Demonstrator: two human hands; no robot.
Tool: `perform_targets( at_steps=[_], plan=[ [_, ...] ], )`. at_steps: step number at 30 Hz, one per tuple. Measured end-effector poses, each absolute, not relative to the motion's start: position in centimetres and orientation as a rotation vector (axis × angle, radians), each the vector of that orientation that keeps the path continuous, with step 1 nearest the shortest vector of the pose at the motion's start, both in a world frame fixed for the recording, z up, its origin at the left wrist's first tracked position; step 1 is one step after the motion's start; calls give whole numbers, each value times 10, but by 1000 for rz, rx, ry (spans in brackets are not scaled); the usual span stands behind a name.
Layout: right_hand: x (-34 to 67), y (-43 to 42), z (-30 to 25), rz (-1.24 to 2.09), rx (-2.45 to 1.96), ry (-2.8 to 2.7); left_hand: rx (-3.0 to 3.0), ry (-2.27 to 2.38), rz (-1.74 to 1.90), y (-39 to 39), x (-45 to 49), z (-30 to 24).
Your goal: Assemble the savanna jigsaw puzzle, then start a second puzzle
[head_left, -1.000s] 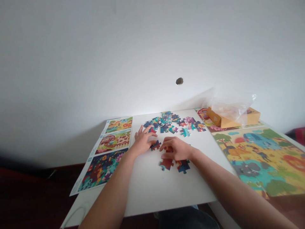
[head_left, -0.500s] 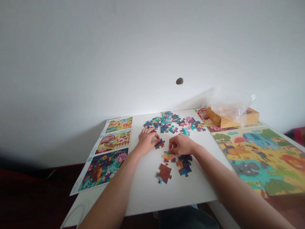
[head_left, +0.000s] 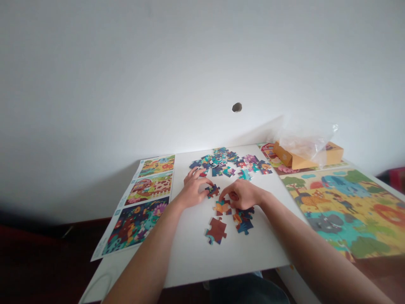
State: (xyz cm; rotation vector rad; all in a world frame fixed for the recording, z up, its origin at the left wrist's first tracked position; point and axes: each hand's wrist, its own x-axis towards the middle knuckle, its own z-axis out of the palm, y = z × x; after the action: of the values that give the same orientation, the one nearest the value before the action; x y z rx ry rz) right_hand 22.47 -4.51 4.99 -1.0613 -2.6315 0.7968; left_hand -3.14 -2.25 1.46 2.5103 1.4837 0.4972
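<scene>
My left hand (head_left: 194,188) lies at the left of a small dark puzzle piece (head_left: 213,191), its thumb and index finger on the piece's left and upper edges and the other fingers spread. My right hand (head_left: 243,194) is bent over the table, index finger stretched to the upper edge of an orange puzzle piece (head_left: 222,207), thumb apart from it. Partly under the right hand are joined dark blue and orange pieces (head_left: 243,223). A brown puzzle piece (head_left: 216,230) with a teal corner lies nearer to me.
Several loose pieces (head_left: 220,160) are heaped at the back of the white table (head_left: 190,261). A sheet of three pictures (head_left: 136,223) lies left. At right are an assembled animal puzzle (head_left: 341,211) and a yellow box (head_left: 333,155) with a clear plastic bag (head_left: 303,141).
My right index finger has stretched out to the left over the orange piece, where the fingertips were pinched together before. The left thumb has slid slightly back along the dark piece.
</scene>
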Motion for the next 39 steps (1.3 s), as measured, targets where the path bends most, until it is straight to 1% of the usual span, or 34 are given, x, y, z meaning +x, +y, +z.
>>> perform_targets(
  at_steps=[4,13,33,39],
  plan=[
    [226,-43,49,786,-1105,-2622,2492,1495,499,-22,-32,15],
    [213,-41,42,628,-1345,-2605,2462,1513,536,-21,-26,9],
    [216,-46,49,654,-1107,-2664,2443,1601,605,-13,-27,2],
    [215,-47,50,686,-1098,-2649,2453,1602,592,-12,-28,1]
  ],
)
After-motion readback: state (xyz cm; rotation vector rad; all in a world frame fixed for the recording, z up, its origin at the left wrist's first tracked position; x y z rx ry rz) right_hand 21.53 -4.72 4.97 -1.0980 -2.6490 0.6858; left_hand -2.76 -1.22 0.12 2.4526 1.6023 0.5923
